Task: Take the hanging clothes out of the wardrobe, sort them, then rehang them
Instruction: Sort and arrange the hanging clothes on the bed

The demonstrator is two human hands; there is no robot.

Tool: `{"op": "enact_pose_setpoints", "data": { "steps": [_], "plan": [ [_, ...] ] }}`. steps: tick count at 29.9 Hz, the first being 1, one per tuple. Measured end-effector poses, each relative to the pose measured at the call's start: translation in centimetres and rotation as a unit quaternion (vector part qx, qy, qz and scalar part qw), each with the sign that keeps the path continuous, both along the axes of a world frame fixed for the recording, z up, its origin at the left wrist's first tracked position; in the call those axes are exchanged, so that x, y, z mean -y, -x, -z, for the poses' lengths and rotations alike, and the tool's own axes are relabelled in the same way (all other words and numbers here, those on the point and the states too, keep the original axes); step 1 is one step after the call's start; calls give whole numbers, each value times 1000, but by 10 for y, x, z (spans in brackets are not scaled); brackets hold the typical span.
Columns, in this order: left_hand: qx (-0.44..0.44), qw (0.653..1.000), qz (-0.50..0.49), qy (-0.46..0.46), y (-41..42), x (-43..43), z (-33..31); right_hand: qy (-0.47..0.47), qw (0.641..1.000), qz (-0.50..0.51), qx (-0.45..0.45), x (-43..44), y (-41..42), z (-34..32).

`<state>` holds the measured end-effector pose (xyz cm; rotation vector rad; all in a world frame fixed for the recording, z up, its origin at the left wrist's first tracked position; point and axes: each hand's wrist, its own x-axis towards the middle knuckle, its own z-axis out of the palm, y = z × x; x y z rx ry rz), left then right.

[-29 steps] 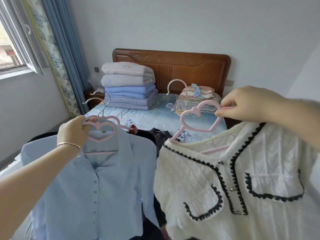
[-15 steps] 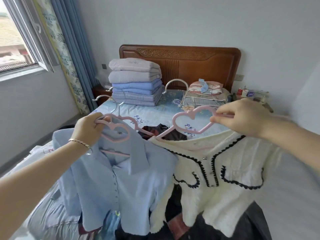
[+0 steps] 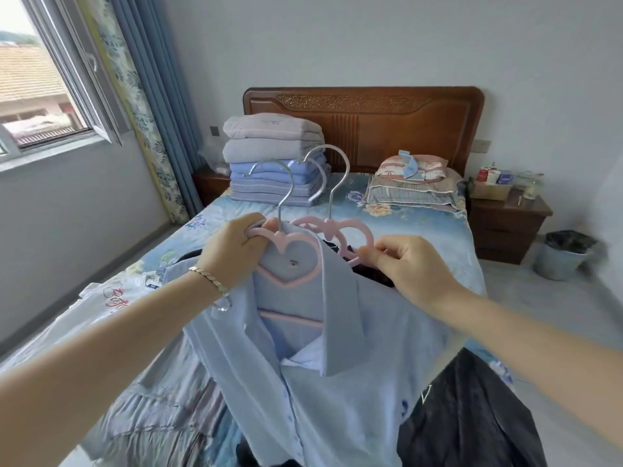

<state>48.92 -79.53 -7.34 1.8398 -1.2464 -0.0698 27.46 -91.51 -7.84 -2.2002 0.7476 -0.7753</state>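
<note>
A light blue button shirt [image 3: 303, 382] hangs on a pink heart-topped hanger [image 3: 293, 261] in front of me. My left hand [image 3: 232, 254] grips the top of that hanger by its metal hook. A second pink heart hanger [image 3: 354, 237] sits right behind the first, and my right hand [image 3: 411, 267] pinches its lower right edge. The white cardigan on that second hanger is hidden behind the blue shirt. Both metal hooks [image 3: 333, 173] stand up side by side.
The bed [image 3: 421, 230] has a floral blue cover, with loose clothes: pale garments [image 3: 111, 305] at left, a dark one [image 3: 472, 416] at lower right. Folded quilts [image 3: 273, 160] and pillows [image 3: 411, 183] lie by the headboard. A nightstand [image 3: 505, 224] and bin [image 3: 563, 254] stand right.
My right hand has brought the cardigan's hanger leftward behind the blue shirt's hanger, so the two hangers now overlap and the cardigan is out of sight. The shirt moved toward the centre.
</note>
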Motion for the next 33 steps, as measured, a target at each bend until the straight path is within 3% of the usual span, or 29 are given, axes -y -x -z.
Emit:
{"op": "enact_pose_setpoints", "data": {
  "steps": [3, 8, 13, 17, 20, 25, 28, 31, 33],
  "plan": [
    [-5, 995, 85, -58, 5, -2, 4, -21, 1000, 0, -14, -4, 3, 13],
    [-32, 991, 101, -80, 10, -3, 11, -38, 998, -52, -17, -8, 7, 37],
    [-44, 987, 115, -106, 17, -2, 15, -179, 967, -150, -106, -10, 23, 36],
    [-19, 976, 158, -149, 22, -4, 15, -119, 962, -185, -162, -17, 23, 33],
    [-33, 968, 178, -172, 25, -11, 12, -78, 971, -163, -155, -21, 19, 35],
    [4, 953, 210, -220, 23, -28, 10, -200, 940, -234, -148, -17, 21, 29],
    [38, 949, 207, -236, 24, -36, 16, -195, 943, -226, -145, -21, 20, 25],
    [98, 966, 149, -189, 32, -41, 16, -237, 934, -235, -124, -28, 12, 24],
    [100, 978, 129, -131, 40, -41, 12, -198, 937, -262, -121, -37, 5, 18]
  ]
}}
